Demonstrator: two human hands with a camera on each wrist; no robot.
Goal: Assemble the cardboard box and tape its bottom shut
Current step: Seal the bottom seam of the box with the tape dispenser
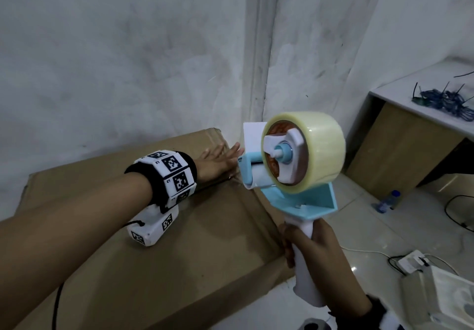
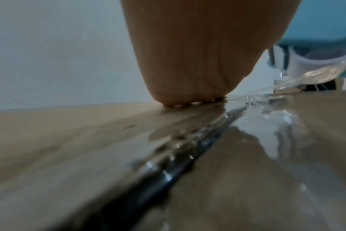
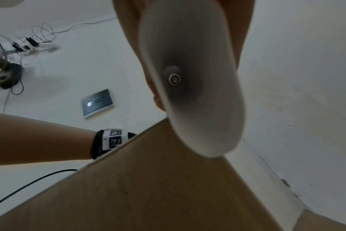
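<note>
A large brown cardboard box [image 1: 143,229] lies against the wall with its bottom flaps folded flat. My left hand [image 1: 218,161] lies flat on the far end of the box, fingers straight, pressing down by the seam. Clear tape [image 2: 253,125] runs along the seam [image 2: 168,164] in the left wrist view, stretching up to the dispenser. My right hand [image 1: 310,246] grips the white handle [image 3: 190,87] of a blue and white tape dispenser [image 1: 295,165], held just off the box's far right edge. Its roll of clear tape [image 1: 315,150] faces me.
White walls meet in a corner behind the box. A desk [image 1: 420,106] with dark cables stands at the right, a plastic bottle [image 1: 387,201] under it. Cords and a white adapter [image 1: 413,263] lie on the tiled floor. A fan base [image 3: 8,75] and a dark flat device [image 3: 97,103] sit on the floor.
</note>
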